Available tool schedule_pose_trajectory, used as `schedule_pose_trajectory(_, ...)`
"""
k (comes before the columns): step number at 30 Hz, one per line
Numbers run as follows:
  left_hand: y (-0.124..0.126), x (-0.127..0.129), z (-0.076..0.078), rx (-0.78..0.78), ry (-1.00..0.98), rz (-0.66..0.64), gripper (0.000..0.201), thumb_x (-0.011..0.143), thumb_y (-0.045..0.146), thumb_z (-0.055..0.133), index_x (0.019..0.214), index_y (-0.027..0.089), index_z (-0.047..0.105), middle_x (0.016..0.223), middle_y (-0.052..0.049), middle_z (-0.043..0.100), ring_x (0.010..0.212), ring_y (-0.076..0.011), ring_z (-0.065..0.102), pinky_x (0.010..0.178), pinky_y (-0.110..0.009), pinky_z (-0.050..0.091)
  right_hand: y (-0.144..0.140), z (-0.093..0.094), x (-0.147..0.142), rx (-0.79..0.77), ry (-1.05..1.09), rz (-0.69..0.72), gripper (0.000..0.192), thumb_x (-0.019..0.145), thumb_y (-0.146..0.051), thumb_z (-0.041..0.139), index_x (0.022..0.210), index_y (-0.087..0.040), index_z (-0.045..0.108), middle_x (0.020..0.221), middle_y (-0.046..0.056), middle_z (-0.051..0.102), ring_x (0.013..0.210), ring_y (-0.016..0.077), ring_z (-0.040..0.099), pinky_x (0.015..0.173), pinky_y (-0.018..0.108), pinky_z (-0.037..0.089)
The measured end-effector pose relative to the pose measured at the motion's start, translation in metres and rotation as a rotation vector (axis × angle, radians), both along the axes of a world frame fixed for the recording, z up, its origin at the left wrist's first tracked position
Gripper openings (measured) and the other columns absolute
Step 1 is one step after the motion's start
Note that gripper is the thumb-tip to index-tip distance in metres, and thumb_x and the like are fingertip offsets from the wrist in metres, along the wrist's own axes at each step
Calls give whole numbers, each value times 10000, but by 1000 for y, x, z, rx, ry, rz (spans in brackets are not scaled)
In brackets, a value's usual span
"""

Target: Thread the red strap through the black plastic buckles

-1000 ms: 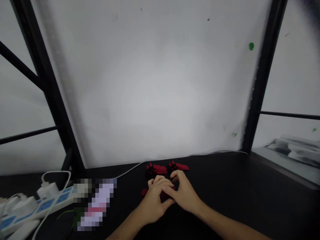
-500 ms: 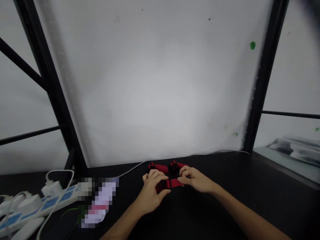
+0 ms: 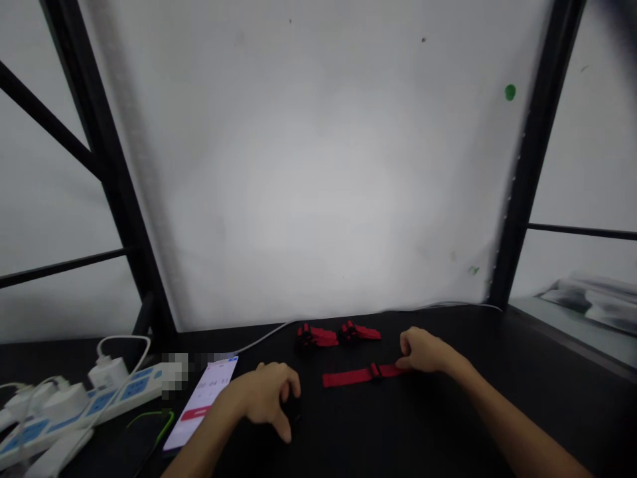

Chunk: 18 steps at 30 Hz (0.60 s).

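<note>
A red strap (image 3: 348,378) with a black buckle (image 3: 375,372) lies stretched out across the black table. My right hand (image 3: 423,350) pinches its right end between thumb and fingers. To the left of the strap, and apart from it, my left hand (image 3: 269,393) hovers low with the thumb and curled fingers apart. A small dark shape near its fingertips is too dim to make out. Behind them lie two bundled red straps with black buckles, a left bundle (image 3: 322,337) and a right bundle (image 3: 365,331).
On the left, a phone (image 3: 192,405) with a lit timer screen lies beside a white power strip (image 3: 99,405) with chargers and cables. A pale wall (image 3: 323,166) closes off the back, between black metal posts (image 3: 527,159). A thin cable runs along its foot.
The strap, folded between both hands before, is now drawn out flat. My left hand has let go and moved left and nearer; my right hand has moved right with the strap's end.
</note>
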<state>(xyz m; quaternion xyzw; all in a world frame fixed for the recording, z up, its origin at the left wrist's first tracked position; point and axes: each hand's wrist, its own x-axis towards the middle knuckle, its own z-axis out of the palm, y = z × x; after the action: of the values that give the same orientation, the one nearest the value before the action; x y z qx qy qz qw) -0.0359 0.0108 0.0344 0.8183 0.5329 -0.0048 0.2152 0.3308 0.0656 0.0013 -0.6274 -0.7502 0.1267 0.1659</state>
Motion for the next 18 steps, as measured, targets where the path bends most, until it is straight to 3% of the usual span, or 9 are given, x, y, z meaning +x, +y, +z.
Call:
schedule_pose_trajectory(2,4,3,-7,-32,-88,-74,489,475,442,884,919,284,752,818,6,699,732,-235,623,647,-291,427,-4,4,-7,93,-9,-7,129,681,-234,741,779,-193,668,934,90,610,903,282,570,768,403,407)
schedule_pose_trajectory(5,6,12,-19,-29,-180,-121,402,546,432,854,891,251,754,799,1,679,683,-201,607,575,-255,411,-14,6,-37,144,78,238,179,813,-329,667,966,-238,674,1070,79,591,1022,267,529,904,437,377)
schedule_pose_trajectory(8,4,19,-24,108,-238,-81,390,564,405,840,894,226,734,841,-16,656,770,-221,602,632,-268,430,-23,2,-74,56,104,518,348,795,-382,711,1124,-280,664,1123,68,580,1069,270,507,975,450,349)
schedule_pose_trajectory(11,4,23,-27,152,-349,-39,369,612,358,806,935,210,708,819,-6,649,756,-200,601,652,-263,444,-26,-1,-97,-23,29,561,317,787,-342,726,1093,-271,678,1133,60,580,1106,282,492,1010,479,323)
schedule_pose_trajectory(14,7,27,-31,168,-424,-8,353,694,318,752,1015,191,678,801,1,661,728,-174,611,670,-260,453,-25,-1,-103,-81,67,554,216,771,-289,735,973,-230,686,1015,43,635,1013,251,556,934,409,403)
schedule_pose_trajectory(18,10,35,-36,158,-530,14,362,744,284,720,1080,173,643,862,-16,689,763,-164,637,713,-263,473,-27,3,-99,-196,373,584,106,825,-228,652,921,-194,681,794,4,668,746,165,611,698,265,463)
